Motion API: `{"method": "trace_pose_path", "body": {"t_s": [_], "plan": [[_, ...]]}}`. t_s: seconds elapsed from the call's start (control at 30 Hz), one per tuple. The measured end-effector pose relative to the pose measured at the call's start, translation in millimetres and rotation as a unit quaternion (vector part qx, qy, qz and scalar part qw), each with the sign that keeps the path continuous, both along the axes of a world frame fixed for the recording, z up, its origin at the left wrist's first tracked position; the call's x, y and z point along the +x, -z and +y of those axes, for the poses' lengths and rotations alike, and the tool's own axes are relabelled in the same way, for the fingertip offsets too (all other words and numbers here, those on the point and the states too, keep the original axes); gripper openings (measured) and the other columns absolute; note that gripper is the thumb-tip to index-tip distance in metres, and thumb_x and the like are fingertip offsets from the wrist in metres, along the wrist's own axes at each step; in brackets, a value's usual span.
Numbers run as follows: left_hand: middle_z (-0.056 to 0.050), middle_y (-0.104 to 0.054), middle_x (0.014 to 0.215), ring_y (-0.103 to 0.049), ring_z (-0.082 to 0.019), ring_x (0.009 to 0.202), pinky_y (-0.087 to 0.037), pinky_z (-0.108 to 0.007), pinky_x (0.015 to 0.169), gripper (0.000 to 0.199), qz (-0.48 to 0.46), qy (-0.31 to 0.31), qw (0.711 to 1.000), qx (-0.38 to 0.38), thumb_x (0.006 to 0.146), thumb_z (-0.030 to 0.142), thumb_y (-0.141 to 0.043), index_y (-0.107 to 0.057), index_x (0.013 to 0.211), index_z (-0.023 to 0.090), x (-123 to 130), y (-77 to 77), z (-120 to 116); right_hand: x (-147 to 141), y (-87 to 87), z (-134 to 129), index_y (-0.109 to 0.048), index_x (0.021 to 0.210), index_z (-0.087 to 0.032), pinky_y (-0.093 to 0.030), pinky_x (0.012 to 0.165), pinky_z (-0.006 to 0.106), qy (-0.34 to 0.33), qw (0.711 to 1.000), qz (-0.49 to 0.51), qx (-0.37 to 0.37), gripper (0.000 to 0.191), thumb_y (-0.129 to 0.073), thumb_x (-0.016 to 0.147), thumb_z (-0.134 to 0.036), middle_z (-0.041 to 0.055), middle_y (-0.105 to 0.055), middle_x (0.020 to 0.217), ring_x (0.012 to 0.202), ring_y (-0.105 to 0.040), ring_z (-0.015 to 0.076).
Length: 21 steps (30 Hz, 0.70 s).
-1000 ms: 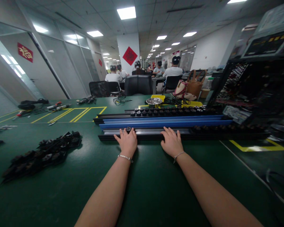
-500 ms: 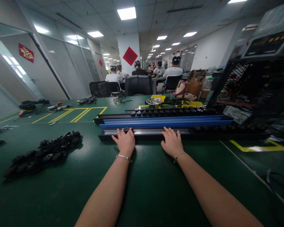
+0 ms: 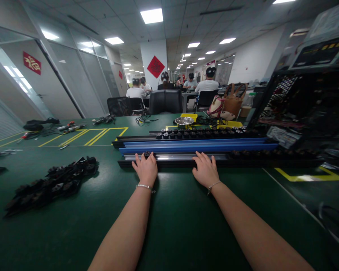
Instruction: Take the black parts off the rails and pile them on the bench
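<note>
A long black rail (image 3: 175,163) with a shiny metallic channel lies across the table in front of me. My left hand (image 3: 146,170) is over its left part, fingertips on both sides of a small black part (image 3: 147,154) that sits in the channel. The lower side of this part is hidden by the fingers. Resting on the same rail further right, my right hand (image 3: 206,170) has its fingers spread and nothing in them. Several dark round parts (image 3: 251,153) sit in the rail's right portion. Directly behind runs a blue rail (image 3: 197,145).
Behind the blue rail is another black rail (image 3: 135,140) beside a row of small black parts (image 3: 183,134). A heap of black parts (image 3: 53,184) lies at left. A metal dish (image 3: 184,121) stands at the back, and an open dark equipment case (image 3: 293,101) at right.
My left hand has slid a little to the left along the rail, and the small black part has shifted left with it. My right hand stays in place.
</note>
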<state>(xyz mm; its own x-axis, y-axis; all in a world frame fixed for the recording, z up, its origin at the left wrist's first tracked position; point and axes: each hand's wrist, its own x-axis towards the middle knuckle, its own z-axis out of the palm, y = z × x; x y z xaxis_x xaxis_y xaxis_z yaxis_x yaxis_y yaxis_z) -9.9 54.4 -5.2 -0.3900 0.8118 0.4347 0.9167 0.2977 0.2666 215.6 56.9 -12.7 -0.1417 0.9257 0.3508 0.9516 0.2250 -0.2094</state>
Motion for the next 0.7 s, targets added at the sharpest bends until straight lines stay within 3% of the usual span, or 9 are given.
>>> {"method": "trace_pose_path", "body": {"t_s": [0.7], "plan": [[-0.009,-0.053,0.132,-0.033,-0.033,0.131,-0.03,-0.054,0.103,0.043,-0.016,-0.026,0.999,0.016,0.093,0.033,-0.029,-0.061,0.121,0.03,-13.7,-0.5,0.6,1.6,0.1,0.9,-0.058,0.113,-0.02,-0.012,0.111,0.054,-0.001,1.0,0.008,0.001,0.037,-0.042,0.08,-0.023,0.0059,-0.041,0.143,0.133,-0.031,0.0246]]}}
